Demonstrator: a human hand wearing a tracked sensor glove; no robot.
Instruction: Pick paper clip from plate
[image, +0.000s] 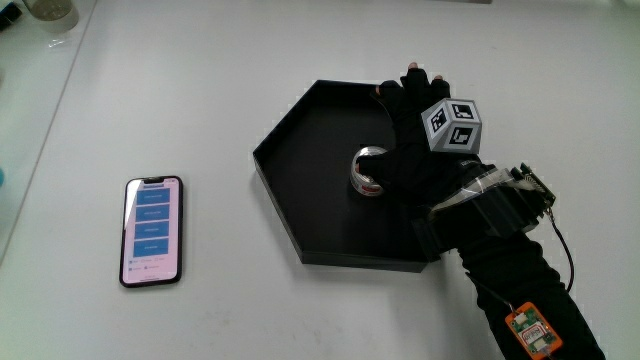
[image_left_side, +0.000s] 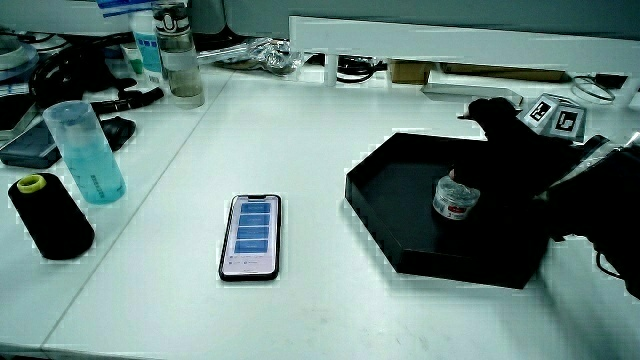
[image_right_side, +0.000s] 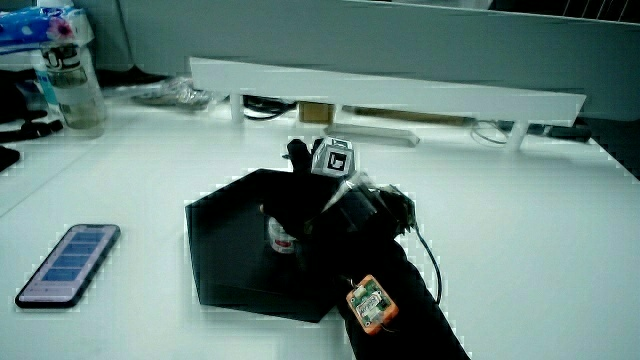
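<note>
Gloved and black, the hand (image: 415, 150) lies low over the dark hexagonal plate (image: 290, 215), its forearm crossing the plate's rim at the side nearer the person, with the patterned cube (image: 452, 125) riding on its back. Whether the fingers are spread or closed cannot be told, since black glove merges with black plate in all 3 views.

No paper clip can be made out anywhere. The only thing visible in the plate is a small clear container with a red-and-white label (image_left_side: 455, 198) (perhaps a tub that holds clips, though its contents do not show), standing upright just beside the hand and possibly touching it; in a side view (image_right_side: 281, 235) it sits close against the glove.

A phone (image: 152, 230) lies face up on the counter (image: 200, 80), well apart from the plate.

Judging by this, the task appears to be at the reach or grasp stage: the hand is down at the plate, nothing is seen lifted clear of it, and the pick-up itself seems not yet done.
</note>
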